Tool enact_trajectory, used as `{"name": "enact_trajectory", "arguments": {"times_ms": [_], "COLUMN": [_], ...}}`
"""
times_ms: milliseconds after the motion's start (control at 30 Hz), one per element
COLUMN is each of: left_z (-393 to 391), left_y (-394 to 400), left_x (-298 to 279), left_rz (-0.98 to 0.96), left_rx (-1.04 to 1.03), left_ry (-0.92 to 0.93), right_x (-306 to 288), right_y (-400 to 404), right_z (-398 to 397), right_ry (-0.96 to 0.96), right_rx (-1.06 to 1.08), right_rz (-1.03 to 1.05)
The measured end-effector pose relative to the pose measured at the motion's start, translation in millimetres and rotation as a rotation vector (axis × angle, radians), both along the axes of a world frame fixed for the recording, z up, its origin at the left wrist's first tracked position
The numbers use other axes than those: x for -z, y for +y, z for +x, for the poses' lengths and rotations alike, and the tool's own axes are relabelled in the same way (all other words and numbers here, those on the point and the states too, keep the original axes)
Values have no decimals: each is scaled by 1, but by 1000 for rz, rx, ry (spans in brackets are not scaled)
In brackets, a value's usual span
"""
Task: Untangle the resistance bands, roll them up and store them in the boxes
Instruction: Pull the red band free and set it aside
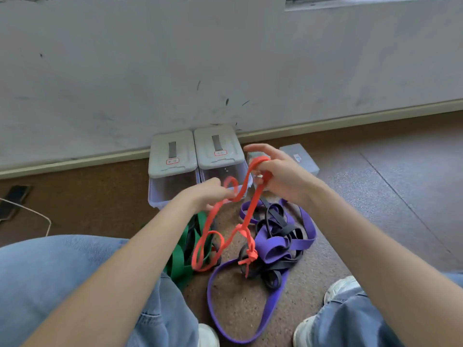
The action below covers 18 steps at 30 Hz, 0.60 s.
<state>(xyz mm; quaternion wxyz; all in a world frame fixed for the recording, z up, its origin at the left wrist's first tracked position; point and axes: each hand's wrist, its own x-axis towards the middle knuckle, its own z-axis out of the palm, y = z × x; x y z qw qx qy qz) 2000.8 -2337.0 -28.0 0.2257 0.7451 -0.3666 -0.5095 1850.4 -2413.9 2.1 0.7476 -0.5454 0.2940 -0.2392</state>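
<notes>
A thin red band (pixel 246 216) hangs between both hands, knotted lower down near the floor. My left hand (pixel 208 192) pinches one loop of it. My right hand (pixel 278 174) has the band wound round its fingers, forefinger and thumb spread. Beneath lie a purple band (pixel 273 249) tangled with a black band (pixel 275 221), and a green band (pixel 180 256) by my left knee. Two clear boxes, the left box (pixel 172 169) and the right box (pixel 220 151), stand against the wall with grey lids on.
A third grey-lidded box (pixel 300 159) sits behind my right hand. A white cable (pixel 37 214) and a dark object (pixel 12 201) lie on the brown floor at left. My jeans-clad knees and white shoes (pixel 340 289) flank the bands. The wall is close ahead.
</notes>
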Motion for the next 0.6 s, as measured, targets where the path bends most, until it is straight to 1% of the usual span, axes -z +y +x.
{"name": "enact_trajectory", "arguments": {"times_ms": [100, 133, 167, 200, 267, 300, 333, 367, 400, 433, 500, 533, 567, 600], "left_z": [-9, -12, -16, -19, -23, -24, -25, -25, -24, -23, -24, -25, -26, -28], "left_y": [-3, -1, -1, -1, -3, -6, -9, -12, -16, -20, -24, -24, -24, -23], "left_x": [-7, -7, -7, -6, -6, -10, -15, -24, -32, -41, -56, -61, -65, -68], "left_rz": [-144, -154, -147, -150, -221, -282, -357, -429, -485, -525, -568, -575, -576, -571], "left_rx": [122, 149, 168, 186, 223, 199, 127, 14, -90, -161, -244, -284, -323, -357], "left_ry": [477, 571, 616, 606, 474, 412, 393, 426, 487, 553, 686, 752, 812, 870], "right_x": [-9, -10, -10, -8, -4, -2, 1, 4, 9, 16, 35, 46, 58, 69], "right_y": [-8, -12, -15, -18, -23, -26, -27, -28, -28, -28, -24, -19, -12, -3], "right_z": [5, 4, 1, -3, -12, -15, -18, -21, -24, -28, -36, -37, -38, -36], "right_ry": [-32, -42, -53, -66, -100, -82, -20, 66, 147, 212, 218, 208, 238, 310], "right_rx": [121, 180, 237, 289, 343, 314, 241, 139, 22, -89, -294, -371, -439, -499], "right_rz": [7, 8, 11, 19, 33, 9, -47, -101, -114, -84, 58, 84, 33, -72]}}
